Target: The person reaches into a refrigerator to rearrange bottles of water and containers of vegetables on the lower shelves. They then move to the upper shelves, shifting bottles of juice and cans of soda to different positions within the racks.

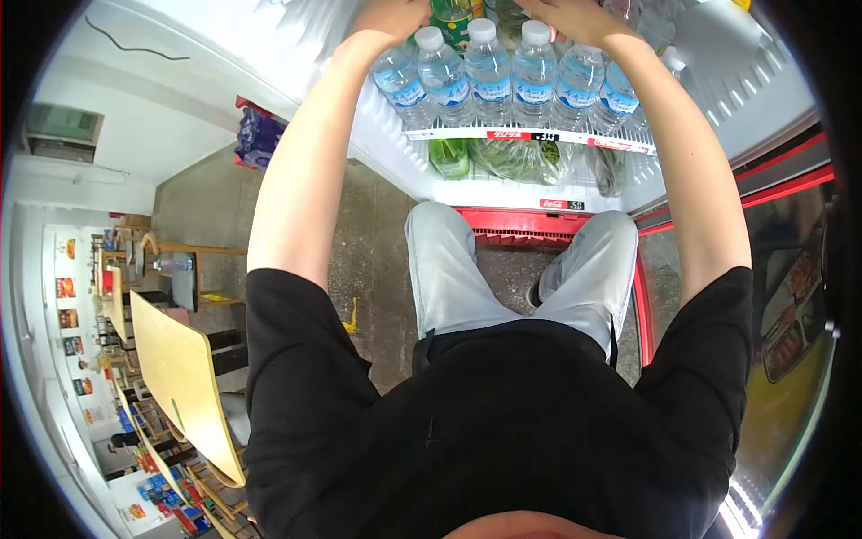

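Both of my arms reach up into an open drinks fridge. My left hand [395, 16] is at the top edge of the view, beside a green bottle [452, 22]; its fingers are mostly cut off. My right hand [575, 20] is above the row of water bottles, its fingers stretched out and apart near a clear plastic wrapping behind the bottles; I see nothing held in it. Several clear water bottles [489, 67] with white caps and blue labels stand in a row at the front of the wire shelf [431, 133].
Below are a green bottle [449, 158] and bagged leafy greens [521, 160]. The fridge's glass door [772, 296] stands open at right. My knees are close to the red fridge base [516, 223]. Wooden tables [180, 368] stand at left; a purple package [258, 136] is beside the fridge.
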A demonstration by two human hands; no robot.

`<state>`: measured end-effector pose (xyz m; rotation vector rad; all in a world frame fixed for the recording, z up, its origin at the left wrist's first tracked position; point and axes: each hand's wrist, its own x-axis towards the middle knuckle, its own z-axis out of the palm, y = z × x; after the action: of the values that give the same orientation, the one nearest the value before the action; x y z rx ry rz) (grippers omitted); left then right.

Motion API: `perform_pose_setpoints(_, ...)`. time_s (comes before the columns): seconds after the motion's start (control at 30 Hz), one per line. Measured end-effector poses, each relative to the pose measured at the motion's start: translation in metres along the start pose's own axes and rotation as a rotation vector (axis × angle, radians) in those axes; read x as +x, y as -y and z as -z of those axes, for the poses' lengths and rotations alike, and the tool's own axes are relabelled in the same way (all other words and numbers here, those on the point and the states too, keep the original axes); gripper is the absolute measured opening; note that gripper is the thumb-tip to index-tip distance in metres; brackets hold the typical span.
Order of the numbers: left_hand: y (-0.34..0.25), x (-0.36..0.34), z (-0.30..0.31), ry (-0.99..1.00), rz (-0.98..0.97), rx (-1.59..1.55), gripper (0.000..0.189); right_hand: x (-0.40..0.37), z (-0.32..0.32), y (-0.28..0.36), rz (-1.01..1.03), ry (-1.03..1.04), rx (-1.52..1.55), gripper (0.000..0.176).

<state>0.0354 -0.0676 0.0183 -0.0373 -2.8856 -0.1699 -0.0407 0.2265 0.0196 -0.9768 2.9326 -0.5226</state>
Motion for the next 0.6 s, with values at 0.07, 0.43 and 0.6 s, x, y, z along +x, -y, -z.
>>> perform_pose_setpoints(0.07,0.025,0.009,-0.021,-0.084,0.013,0.032,0.044,-0.003,0.008,-0.001,0.006,0.083,0.058,0.088)
perform_pose_setpoints(0.43,-0.035,-0.049,0.005,0.059,0.167,0.039,0.085,-0.010,0.014,-0.002,-0.012,0.120,0.164,0.086)
perform_pose_setpoints(0.6,-0.038,-0.056,0.007,0.064,0.111,0.048,0.081,-0.006,0.012,-0.003,-0.008,0.109,0.146,0.084)
